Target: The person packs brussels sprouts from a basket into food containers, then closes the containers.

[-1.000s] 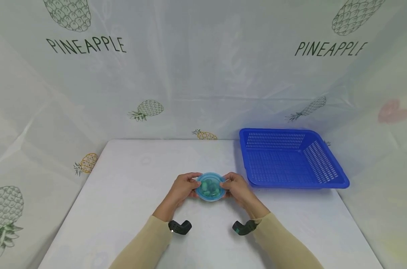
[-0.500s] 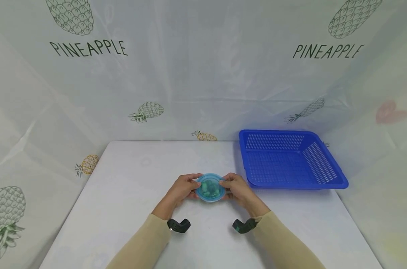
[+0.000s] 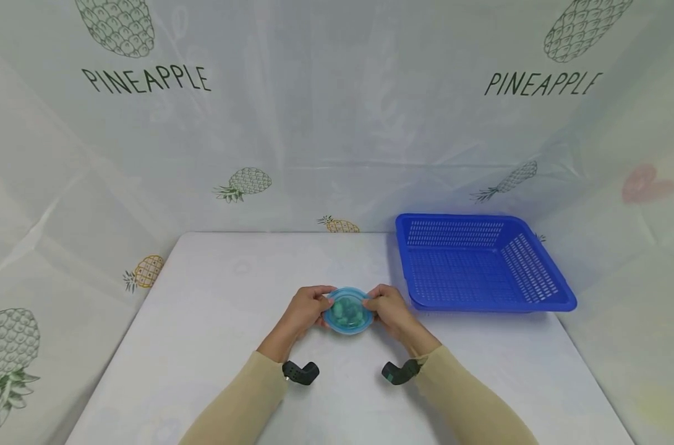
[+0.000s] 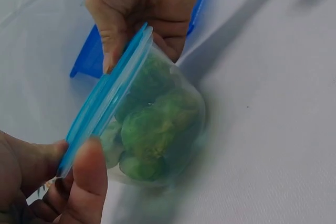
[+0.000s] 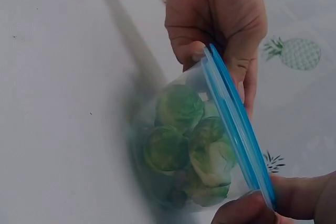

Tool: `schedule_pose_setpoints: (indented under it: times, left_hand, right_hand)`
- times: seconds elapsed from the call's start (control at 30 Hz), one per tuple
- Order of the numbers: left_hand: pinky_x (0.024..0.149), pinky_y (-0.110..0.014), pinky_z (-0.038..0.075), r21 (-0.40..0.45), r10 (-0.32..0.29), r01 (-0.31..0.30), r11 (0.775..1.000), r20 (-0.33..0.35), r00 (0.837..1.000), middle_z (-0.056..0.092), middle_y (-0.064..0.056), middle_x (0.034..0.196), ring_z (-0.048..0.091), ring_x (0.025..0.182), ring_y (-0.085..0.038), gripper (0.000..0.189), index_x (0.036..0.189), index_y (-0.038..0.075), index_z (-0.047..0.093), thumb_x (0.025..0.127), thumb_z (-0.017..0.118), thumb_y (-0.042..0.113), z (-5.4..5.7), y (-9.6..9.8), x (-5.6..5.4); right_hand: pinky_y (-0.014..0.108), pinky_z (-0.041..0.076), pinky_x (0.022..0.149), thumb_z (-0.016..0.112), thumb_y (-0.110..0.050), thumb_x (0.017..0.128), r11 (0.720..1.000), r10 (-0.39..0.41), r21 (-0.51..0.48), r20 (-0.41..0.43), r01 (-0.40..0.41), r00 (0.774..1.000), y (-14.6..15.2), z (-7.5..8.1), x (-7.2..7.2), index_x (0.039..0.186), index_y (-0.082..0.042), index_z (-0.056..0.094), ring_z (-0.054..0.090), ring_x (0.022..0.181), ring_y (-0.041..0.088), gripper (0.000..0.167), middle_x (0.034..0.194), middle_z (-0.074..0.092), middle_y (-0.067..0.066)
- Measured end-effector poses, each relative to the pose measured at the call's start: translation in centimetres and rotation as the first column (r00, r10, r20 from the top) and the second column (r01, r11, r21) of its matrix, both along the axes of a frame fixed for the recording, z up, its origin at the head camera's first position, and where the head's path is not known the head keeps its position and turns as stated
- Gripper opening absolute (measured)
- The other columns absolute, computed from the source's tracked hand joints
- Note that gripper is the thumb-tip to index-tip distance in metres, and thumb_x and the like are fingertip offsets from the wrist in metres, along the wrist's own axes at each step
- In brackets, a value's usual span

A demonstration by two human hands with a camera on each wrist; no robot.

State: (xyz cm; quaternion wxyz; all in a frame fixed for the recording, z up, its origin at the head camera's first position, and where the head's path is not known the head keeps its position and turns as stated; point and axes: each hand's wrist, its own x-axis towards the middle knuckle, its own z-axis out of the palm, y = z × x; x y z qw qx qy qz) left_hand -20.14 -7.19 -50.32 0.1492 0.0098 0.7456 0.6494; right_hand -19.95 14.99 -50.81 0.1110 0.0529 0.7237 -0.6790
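A clear plastic food container (image 3: 349,314) with a light-blue lid (image 4: 103,99) is held in front of me above the table. Through its cloudy wall several green Brussels sprouts (image 5: 180,107) show. On its left side my left hand (image 3: 306,307) pinches the rim, thumb on the lid and fingers underneath. The right hand (image 3: 391,311) grips the opposite edge in the same way. Both wrist views show the lid sitting on the rim, with the container tilted. Parts of the fingers are hidden behind the container.
A blue plastic basket (image 3: 476,272) with slotted sides stands at the back right of the white table (image 3: 231,278). Behind the table hangs a pale sheet (image 3: 337,111) printed with pineapples. A black wrist camera (image 3: 300,373) is strapped to each forearm.
Hands and container stay almost in the same place. Both wrists have shifted very slightly inward, and the grip on the rim looks the same.
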Motion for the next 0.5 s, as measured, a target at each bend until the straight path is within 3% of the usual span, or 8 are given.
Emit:
schedule_pose_setpoints:
  times: [0.13, 0.3, 0.5]
  left_hand:
    - [0.057, -0.028, 0.060, -0.008, -0.029, 0.029, 1.000, 0.012, 1.000, 0.060, -0.007, 0.087, 0.055, 0.057, -0.013, 0.037, 0.141, 0.004, 0.066, 0.105, 0.061, 0.007, -0.1, -0.3, 0.0]
    - [0.071, -0.032, 0.065, 0.065, -0.131, 0.127, 0.990, 0.062, 0.989, 0.054, -0.007, 0.096, 0.061, 0.073, -0.016, 0.045, 0.149, 0.006, 0.058, 0.105, 0.062, 0.005, -0.1, -1.3, -0.1]
    - [0.080, -0.038, 0.066, 0.105, -0.175, 0.168, 0.980, 0.070, 0.982, 0.048, -0.007, 0.097, 0.059, 0.081, -0.018, 0.056, 0.153, 0.006, 0.055, 0.099, 0.065, -0.005, -0.1, -2.0, -0.2]
  right_hand:
    - [0.029, 0.049, 0.061, 0.069, -0.002, 0.097, 0.999, -0.024, 0.024, -0.006, 0.025, 1.000, 0.0, -0.1, 0.4, 0.097, 0.000, 0.058, 0.053, 0.069, 0.016, 0.011, 0.079, 0.053, 0.004]
    - [0.029, 0.055, 0.060, 0.069, -0.009, 0.101, 0.999, -0.030, 0.020, -0.008, 0.030, 1.000, 0.2, -0.3, 0.9, 0.114, 0.004, 0.064, 0.060, 0.075, 0.017, 0.019, 0.088, 0.059, 0.006]
    - [0.028, 0.060, 0.063, 0.069, -0.009, 0.101, 0.998, 0.056, -0.030, 0.010, -0.056, 0.998, 0.9, -0.1, 1.2, 0.129, 0.006, 0.060, 0.064, 0.078, 0.016, 0.033, 0.096, 0.061, 0.008]
